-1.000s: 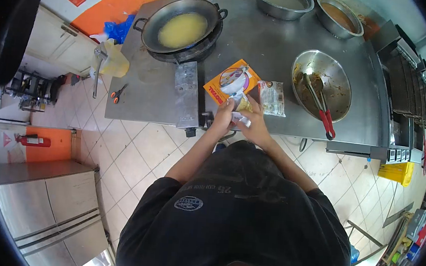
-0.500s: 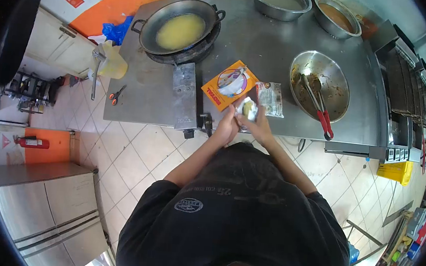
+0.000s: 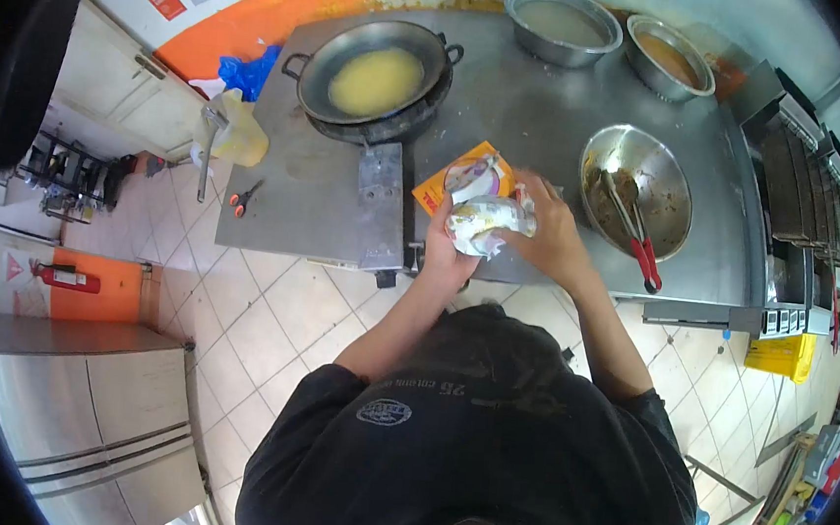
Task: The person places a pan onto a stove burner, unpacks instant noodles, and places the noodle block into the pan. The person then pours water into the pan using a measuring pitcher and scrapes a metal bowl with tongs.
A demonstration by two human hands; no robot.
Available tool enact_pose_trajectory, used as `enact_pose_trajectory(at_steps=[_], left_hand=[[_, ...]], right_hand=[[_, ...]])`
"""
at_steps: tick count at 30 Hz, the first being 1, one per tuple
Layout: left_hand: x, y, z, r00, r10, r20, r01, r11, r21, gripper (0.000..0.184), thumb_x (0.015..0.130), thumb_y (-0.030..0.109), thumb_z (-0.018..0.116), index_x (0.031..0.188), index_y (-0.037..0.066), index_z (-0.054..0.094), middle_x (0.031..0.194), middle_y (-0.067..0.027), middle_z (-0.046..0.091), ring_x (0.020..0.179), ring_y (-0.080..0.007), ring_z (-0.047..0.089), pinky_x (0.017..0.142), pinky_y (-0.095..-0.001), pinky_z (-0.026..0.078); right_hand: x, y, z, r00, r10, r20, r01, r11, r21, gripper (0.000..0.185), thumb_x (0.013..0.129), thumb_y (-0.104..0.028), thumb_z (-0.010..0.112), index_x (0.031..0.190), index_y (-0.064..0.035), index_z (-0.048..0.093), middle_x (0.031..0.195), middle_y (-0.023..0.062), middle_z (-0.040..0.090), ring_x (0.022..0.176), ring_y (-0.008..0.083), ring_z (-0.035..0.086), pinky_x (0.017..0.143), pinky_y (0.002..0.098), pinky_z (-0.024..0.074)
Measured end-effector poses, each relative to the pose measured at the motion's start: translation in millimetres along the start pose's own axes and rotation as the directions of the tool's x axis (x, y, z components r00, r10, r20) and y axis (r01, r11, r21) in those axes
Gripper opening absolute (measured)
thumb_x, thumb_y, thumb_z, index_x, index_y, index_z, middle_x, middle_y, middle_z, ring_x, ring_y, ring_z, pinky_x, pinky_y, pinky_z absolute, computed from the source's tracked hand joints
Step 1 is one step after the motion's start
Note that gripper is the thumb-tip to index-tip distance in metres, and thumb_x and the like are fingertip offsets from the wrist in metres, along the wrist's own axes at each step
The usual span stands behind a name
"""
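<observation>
Over the front edge of the metal table I hold a crumpled white and silvery packet (image 3: 483, 218) with some yellow on it; its exact contents cannot be made out. My left hand (image 3: 448, 253) is closed around its lower left side. From the right, my right hand (image 3: 552, 235) grips the packet, thumb across its front. Just behind it lies an orange box (image 3: 434, 191) with a picture and lettering, partly covered by the packet and my fingers.
A black wok (image 3: 306, 81) with yellow liquid sits on a burner. To the right, red-handled tongs (image 3: 646, 251) rest in a steel bowl (image 3: 678, 179). Two metal basins (image 3: 565, 52) stand at the back. Scissors (image 3: 244, 197) and a yellowish jug (image 3: 242, 140) are at the left.
The white packet has been raised and turned, showing more of its surface. My hands have moved apart, the right now higher along its side. The whole view has shifted slightly.
</observation>
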State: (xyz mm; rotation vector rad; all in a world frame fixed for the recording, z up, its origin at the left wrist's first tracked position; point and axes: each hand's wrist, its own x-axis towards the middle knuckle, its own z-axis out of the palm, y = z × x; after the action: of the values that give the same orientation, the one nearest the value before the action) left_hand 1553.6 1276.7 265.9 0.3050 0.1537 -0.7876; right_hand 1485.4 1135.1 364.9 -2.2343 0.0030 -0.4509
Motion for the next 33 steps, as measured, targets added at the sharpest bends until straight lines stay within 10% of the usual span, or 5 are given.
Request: enact_pose_trajectory(at_steps=[6, 11, 20, 24, 33], left_hand=[[-10.1, 43.5, -63.6, 0.934, -0.327, 0.146, 0.190, 0.798, 0.572, 0.053, 0.083, 0.021, 0.063, 0.127, 0.001, 0.040, 0.124, -0.0121, 0.050, 0.115, -0.0257, 0.050, 0.086, -0.0398, 0.048], [-61.2, 18.8, 2.7, 0.881, -0.341, 0.327, -0.360, -0.036, 0.932, 0.137, 0.050, 0.031, 0.088, 0.138, 0.004, -0.013, 0.136, -0.0197, 0.023, 0.127, -0.0290, 0.029, 0.106, -0.0395, 0.026], [-56.7, 5.7, -7.5, 0.894, 0.141, 0.426, -0.447, 0.191, 0.874, 0.101, 0.046, 0.019, 0.081, 0.129, 0.004, 0.024, 0.124, -0.0148, 0.034, 0.118, -0.0260, 0.037, 0.101, -0.0368, 0.029], [-50.6, 7.8, -4.8, 0.784, 0.303, 0.542, -0.590, 0.092, 0.802, 0.102, 0.046, 0.022, 0.083, 0.127, 0.005, 0.024, 0.124, -0.0151, 0.034, 0.118, -0.0263, 0.036, 0.102, -0.0382, 0.026], [-43.2, 4.2, -4.8, 0.525, 0.363, 0.770, -0.672, -0.379, 0.636, 0.097, 0.050, 0.031, 0.084, 0.124, 0.007, 0.026, 0.126, -0.0165, 0.033, 0.125, -0.0353, 0.027, 0.108, -0.0510, 0.011]], right_hand=[[0.9, 16.7, -17.1, 0.944, -0.023, 0.329, -0.089, 0.943, 0.320, 0.043, 0.064, 0.001, 0.063, 0.107, 0.0036, 0.058, 0.099, 0.0098, 0.063, 0.090, 0.0143, 0.059, 0.080, 0.0280, 0.0468], [-5.1, 29.1, 4.4, 0.772, -0.092, 0.629, -0.314, 0.805, 0.504, 0.037, 0.067, 0.004, 0.060, 0.104, 0.0019, 0.062, 0.099, 0.0066, 0.062, 0.092, 0.0126, 0.058, 0.082, 0.0260, 0.0457], [-6.7, -24.4, -10.0, 1.000, -0.010, 0.004, 0.010, 0.997, 0.082, 0.028, 0.070, 0.009, 0.055, 0.094, -0.0046, 0.054, 0.090, 0.0095, 0.057, 0.069, 0.0212, 0.059, 0.055, 0.0283, 0.0464], [-14.9, -52.1, -19.6, 0.982, -0.183, -0.055, 0.188, 0.973, 0.133, 0.019, 0.071, 0.002, 0.063, 0.089, -0.0029, 0.058, 0.114, 0.0196, 0.049, 0.092, 0.0343, 0.055, 0.079, 0.0394, 0.0456], [-38.6, -9.6, 36.3, 0.938, 0.019, 0.346, 0.093, 0.948, -0.304, 0.050, 0.081, -0.041, 0.049, 0.109, -0.0022, 0.062, 0.140, 0.0329, 0.018, 0.130, 0.0489, 0.017, 0.106, 0.0511, 0.0202]])
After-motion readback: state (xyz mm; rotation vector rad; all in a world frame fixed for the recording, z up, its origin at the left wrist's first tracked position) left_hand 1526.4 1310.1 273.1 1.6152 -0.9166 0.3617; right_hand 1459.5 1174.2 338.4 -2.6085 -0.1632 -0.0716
